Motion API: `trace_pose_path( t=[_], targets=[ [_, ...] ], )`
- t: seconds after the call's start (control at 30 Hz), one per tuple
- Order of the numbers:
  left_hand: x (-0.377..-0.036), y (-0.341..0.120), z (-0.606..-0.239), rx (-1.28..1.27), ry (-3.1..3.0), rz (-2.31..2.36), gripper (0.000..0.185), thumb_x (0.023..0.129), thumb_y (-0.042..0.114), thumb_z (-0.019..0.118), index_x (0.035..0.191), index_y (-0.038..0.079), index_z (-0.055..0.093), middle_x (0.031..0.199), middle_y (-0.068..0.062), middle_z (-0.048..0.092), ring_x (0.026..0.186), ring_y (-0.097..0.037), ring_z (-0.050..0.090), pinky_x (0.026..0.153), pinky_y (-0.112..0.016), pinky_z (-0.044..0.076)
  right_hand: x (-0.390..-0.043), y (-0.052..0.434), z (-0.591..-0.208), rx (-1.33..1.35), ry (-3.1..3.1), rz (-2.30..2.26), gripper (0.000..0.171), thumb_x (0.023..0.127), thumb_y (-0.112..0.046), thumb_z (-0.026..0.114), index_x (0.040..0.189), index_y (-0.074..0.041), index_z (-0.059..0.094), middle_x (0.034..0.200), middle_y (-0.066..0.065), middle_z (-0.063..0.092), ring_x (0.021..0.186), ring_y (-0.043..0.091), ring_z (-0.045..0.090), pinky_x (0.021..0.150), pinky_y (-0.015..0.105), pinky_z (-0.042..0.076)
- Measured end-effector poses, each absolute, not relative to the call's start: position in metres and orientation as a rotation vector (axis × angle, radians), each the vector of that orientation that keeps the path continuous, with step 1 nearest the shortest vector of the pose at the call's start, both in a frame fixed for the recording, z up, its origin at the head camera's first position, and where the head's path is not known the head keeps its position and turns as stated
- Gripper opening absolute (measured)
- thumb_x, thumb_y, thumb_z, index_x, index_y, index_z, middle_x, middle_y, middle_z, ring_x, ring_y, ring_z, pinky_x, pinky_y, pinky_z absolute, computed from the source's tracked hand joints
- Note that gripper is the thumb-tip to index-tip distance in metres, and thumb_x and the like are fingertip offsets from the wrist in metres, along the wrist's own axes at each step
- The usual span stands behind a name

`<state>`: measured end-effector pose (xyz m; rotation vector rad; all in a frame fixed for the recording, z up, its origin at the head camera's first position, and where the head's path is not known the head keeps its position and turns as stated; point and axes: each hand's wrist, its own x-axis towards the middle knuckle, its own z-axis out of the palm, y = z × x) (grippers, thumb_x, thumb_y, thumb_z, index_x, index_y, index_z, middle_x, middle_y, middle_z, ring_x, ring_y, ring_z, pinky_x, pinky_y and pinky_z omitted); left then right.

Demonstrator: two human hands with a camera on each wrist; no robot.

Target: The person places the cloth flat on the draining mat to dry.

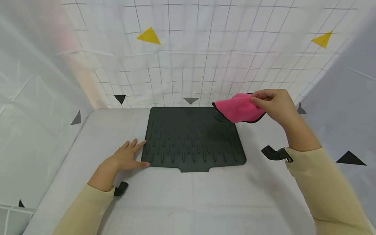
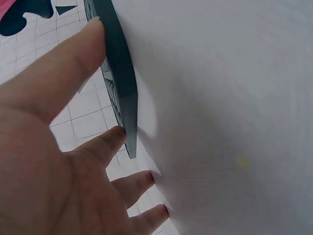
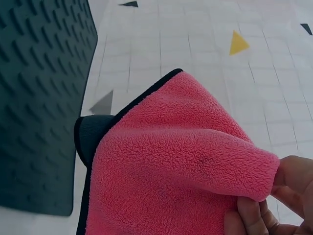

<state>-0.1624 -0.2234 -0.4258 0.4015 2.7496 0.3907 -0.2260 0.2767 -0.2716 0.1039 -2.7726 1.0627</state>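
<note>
A dark ridged mat [image 1: 192, 140] with rounded corners and a tab at its front edge lies flat on the white surface. My left hand [image 1: 123, 160] is at its left edge, fingers spread, the thumb and index fingertips touching the rim; the left wrist view shows this hand [image 2: 58, 147] against the mat's side [image 2: 123, 73]. Above the mat's back right corner, my right hand [image 1: 271, 104] pinches a pink cloth [image 1: 239, 109] with black edging. In the right wrist view the cloth [image 3: 161, 156] looks fluffy, with a dark grey underside showing at one folded corner.
Behind the mat rises a white sheet with a grid [image 1: 182, 65], bearing yellow triangles [image 1: 149, 36] and dark ones. Plain pale sheets stand at the left [image 1: 38, 107] and right [image 1: 346, 107]. A black wrist mount [image 1: 273, 153] sticks out from the right sleeve.
</note>
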Motion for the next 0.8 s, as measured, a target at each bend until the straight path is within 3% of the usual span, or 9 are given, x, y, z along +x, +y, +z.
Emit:
trace_pose_path(
  t=[0.4,0.8],
  targets=[
    [-0.162,-0.225,-0.428,0.398,2.742,0.403,0.101,0.085,0.063,0.069,0.159,0.009,0.026,0.16,-0.033,0.017,0.142,-0.061,0.012,0.109,-0.074,0.019,-0.245,0.218,-0.285,0.316,-2.658,1.298,0.028,0.094,-0.029,0.072,0.109,-0.006,0.076,0.091,0.006,0.072,0.078,0.017,0.062,0.066,0.02,0.051],
    [-0.161,-0.224,-0.426,0.397,2.744,0.407,0.1,0.085,0.062,0.069,0.159,0.009,0.026,0.16,-0.032,0.017,0.143,-0.06,0.012,0.11,-0.073,0.018,-0.261,0.174,-0.314,0.466,-2.596,1.473,0.018,0.094,-0.024,0.072,0.105,-0.009,0.077,0.084,0.005,0.071,0.078,0.018,0.063,0.067,0.026,0.051]
  ],
)
